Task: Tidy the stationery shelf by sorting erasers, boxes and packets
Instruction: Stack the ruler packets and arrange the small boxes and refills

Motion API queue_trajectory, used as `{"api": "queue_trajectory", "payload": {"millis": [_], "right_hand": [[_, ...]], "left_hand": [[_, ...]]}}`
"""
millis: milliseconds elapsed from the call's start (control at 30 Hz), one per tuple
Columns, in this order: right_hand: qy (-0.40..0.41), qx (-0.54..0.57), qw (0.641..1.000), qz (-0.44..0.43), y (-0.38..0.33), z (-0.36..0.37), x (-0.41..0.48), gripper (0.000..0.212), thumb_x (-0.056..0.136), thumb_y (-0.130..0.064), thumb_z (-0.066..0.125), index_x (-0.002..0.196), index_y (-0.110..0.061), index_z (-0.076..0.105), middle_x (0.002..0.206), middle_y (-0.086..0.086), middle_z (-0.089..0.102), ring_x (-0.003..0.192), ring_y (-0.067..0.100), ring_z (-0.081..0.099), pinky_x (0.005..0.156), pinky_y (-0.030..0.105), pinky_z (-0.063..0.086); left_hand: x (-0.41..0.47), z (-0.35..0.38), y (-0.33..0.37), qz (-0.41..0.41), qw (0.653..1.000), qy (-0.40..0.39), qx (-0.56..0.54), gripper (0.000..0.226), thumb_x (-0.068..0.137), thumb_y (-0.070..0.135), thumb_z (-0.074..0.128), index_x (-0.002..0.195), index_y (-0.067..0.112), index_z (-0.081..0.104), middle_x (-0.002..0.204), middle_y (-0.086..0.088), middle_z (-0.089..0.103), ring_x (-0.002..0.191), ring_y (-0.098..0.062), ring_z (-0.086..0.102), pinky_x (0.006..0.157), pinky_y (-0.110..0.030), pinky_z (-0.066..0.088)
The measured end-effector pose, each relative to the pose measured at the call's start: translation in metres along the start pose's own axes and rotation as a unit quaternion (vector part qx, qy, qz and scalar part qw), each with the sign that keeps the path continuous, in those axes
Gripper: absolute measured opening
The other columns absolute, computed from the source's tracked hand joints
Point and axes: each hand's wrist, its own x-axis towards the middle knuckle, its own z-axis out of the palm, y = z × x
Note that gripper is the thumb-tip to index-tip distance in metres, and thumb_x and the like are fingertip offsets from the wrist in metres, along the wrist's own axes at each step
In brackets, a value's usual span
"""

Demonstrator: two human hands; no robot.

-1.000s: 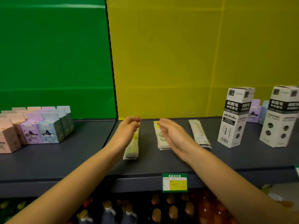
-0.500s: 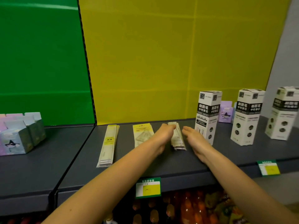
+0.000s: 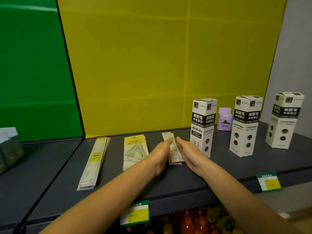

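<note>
A small stack of flat packets (image 3: 173,151) lies on the dark shelf (image 3: 50,174). My left hand (image 3: 161,152) presses its left side with straight fingers, and my right hand (image 3: 189,151) presses its right side, squeezing the stack between them. To the left lie a wider stack of yellow-topped set-square packets (image 3: 135,152) and a long stack of ruler packets (image 3: 95,162). Three tall white boxes with black bands (image 3: 201,125) (image 3: 245,125) (image 3: 284,119) stand upright at the right. A small purple box (image 3: 224,119) stands behind them.
Small pastel boxes (image 3: 9,147) sit at the far left edge of the shelf. Green and yellow price tags (image 3: 135,213) (image 3: 269,182) hang on the shelf's front lip. Bottles (image 3: 194,220) fill the shelf below. Green and yellow panels form the back wall.
Both hands left the two left packet stacks and moved right to the third stack, closing in on its sides. The camera view shifted right.
</note>
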Motion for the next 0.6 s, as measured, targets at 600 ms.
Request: {"api": "queue_trajectory", "payload": {"millis": [600], "right_hand": [[-0.022,0.009,1.0,-0.001,-0.015,0.0,0.017,0.046,0.095,-0.018,0.033,0.14,-0.009,0.033,0.136,0.02,0.048,0.112,0.033,0.055,0.094,0.045,0.048]], "left_hand": [[0.047,0.014,0.007,-0.008,0.98,0.19,-0.062,0.063,0.093,0.048,0.028,0.135,0.002,0.04,0.135,-0.012,0.049,0.122,-0.029,0.05,0.102,-0.038,0.041]]}}
